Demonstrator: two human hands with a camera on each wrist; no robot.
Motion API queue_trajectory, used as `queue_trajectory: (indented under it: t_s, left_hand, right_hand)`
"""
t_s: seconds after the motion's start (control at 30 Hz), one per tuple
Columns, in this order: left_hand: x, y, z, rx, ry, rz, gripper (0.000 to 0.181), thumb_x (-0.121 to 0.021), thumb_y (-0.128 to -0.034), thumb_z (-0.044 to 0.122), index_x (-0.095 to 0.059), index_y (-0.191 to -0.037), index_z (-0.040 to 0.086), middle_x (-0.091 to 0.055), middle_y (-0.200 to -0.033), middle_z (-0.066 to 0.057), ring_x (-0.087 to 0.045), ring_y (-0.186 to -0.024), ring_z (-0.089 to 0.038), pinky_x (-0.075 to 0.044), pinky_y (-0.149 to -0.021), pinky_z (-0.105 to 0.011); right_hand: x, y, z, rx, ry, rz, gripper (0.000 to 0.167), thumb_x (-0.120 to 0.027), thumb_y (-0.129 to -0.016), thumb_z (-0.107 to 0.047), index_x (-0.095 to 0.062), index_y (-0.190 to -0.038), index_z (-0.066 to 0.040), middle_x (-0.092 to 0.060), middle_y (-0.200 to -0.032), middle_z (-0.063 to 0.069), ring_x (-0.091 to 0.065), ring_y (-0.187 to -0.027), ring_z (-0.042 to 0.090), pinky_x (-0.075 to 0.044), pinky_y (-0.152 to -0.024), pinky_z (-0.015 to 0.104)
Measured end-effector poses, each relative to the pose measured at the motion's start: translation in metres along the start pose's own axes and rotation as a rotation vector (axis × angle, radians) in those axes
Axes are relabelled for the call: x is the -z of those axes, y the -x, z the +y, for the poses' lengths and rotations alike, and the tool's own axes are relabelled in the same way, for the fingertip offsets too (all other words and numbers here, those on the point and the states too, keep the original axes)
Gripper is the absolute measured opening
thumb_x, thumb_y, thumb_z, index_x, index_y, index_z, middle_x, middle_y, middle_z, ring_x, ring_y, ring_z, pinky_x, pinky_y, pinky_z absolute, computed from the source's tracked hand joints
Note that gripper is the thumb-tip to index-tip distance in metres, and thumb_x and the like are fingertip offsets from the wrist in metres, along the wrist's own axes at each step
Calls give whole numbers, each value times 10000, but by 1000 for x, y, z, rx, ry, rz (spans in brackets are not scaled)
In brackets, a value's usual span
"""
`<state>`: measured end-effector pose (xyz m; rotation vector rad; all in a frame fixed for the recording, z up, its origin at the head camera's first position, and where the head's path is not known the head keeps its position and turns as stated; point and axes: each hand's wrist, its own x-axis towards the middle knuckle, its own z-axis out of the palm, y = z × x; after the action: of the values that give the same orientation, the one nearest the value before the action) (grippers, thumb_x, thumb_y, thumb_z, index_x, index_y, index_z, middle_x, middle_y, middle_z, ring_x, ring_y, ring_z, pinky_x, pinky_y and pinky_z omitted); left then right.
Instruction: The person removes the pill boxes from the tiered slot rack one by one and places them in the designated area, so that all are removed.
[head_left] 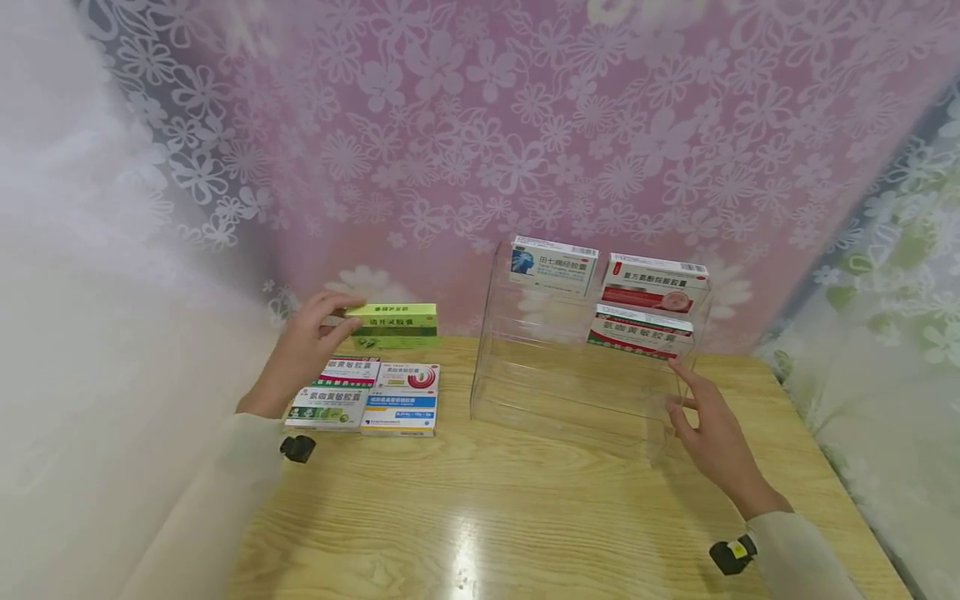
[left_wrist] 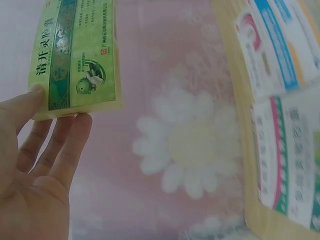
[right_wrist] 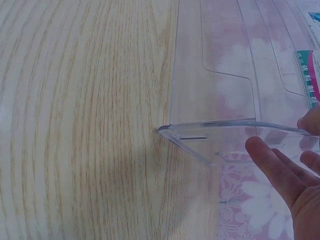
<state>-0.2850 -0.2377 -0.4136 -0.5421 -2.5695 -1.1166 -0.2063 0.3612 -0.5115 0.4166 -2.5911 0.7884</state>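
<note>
My left hand (head_left: 302, 352) pinches the left end of a green medicine box (head_left: 397, 326) between thumb and fingers, holding it up above other boxes. In the left wrist view, the thumb lies on the printed face and fingertips support its end. My right hand (head_left: 712, 437) touches the right side of a clear acrylic tiered stand (head_left: 525, 400), fingers loosely extended along its side edge. Just above the right index fingertip, a green-and-red-striped white box (head_left: 641, 332) sits on the stand. Behind it are a red-and-white box (head_left: 655, 285) and a white-blue box (head_left: 553, 267).
On the wooden table (head_left: 465, 508) at left lie a blue-and-white box (head_left: 400, 412), a green-and-white box (head_left: 324, 408), a white box with red arcs (head_left: 408, 377) and a pink-and-green-striped box (head_left: 348, 372). A pink floral curtain (head_left: 450, 167) hangs behind the table.
</note>
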Motion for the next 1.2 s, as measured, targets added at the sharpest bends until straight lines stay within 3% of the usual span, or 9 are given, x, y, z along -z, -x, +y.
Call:
queue_trajectory:
  t_s: [0.27, 0.4, 0.6, 0.73, 0.87, 1.03, 1.2]
  left_hand:
    - [35, 43, -34, 106, -99, -57, 384, -618, -1137, 295, -653, -1480, 126, -607, -1470, -161, -611, -1286, -350, -587, -1033, -623]
    - [47, 63, -47, 159, -114, -133, 408, -601, -1144, 333, -649, -1491, 123, -603, -1488, -186, -611, -1285, -385, -568, -1020, -669]
    - [59, 85, -68, 224, -133, -259, 407, -616, -1138, 328, -659, -1481, 114, -648, -1448, -204, -702, -1198, -404, -601, -924, -637]
    - [62, 95, -77, 276, -76, -354, 397, -626, -1133, 315, -670, -1456, 89, -678, -1411, -219, -744, -1080, -291, -645, -878, -541]
    - [59, 102, -86, 329, 36, -457, 392, -617, -1138, 273, -661, -1452, 42, -633, -1467, -271, -724, -1040, -184, -674, -862, -448]
    - [58, 109, -98, 360, 110, -547, 376, -605, -1141, 227, -656, -1436, 0, -596, -1489, -313, -720, -1040, -184, -671, -851, -408]
    - [55, 114, -107, 388, 130, -589, 382, -598, -1144, 235, -650, -1424, -19, -611, -1439, -315, -712, -1057, -212, -671, -844, -395]
  right_hand:
    - [0, 0, 0, 13, 8, 2, 798, -669, -1048, 33, -302, -1733, -147, -469, -1525, 350, -714, -1059, 568, -627, -777, 658]
    - [1, -1, -1, 17, 11, 6, 797, -672, -1041, 44, -310, -1728, -136, -475, -1516, 356, -714, -1053, 570, -632, -756, 647]
    - [2, -2, -3, 14, 12, 2, 793, -670, -1043, 39, -309, -1728, -133, -476, -1514, 359, -711, -1061, 576, -635, -752, 640]
    - [2, -1, -3, 4, 8, -3, 796, -665, -1043, 44, -303, -1730, -133, -470, -1516, 362, -707, -1062, 581, -637, -746, 637]
    - [2, 0, -2, -3, 15, -3, 795, -664, -1047, 35, -300, -1732, -141, -472, -1516, 357, -710, -1067, 576, -620, -793, 677]
    - [2, -1, -2, -15, 17, -10, 788, -657, -1056, 22, -294, -1734, -147, -467, -1531, 352, -712, -1079, 576, -601, -836, 715]
    - [1, -1, -2, -12, 16, -6, 796, -661, -1050, 30, -297, -1734, -150, -469, -1534, 352, -711, -1077, 574, -603, -834, 710]
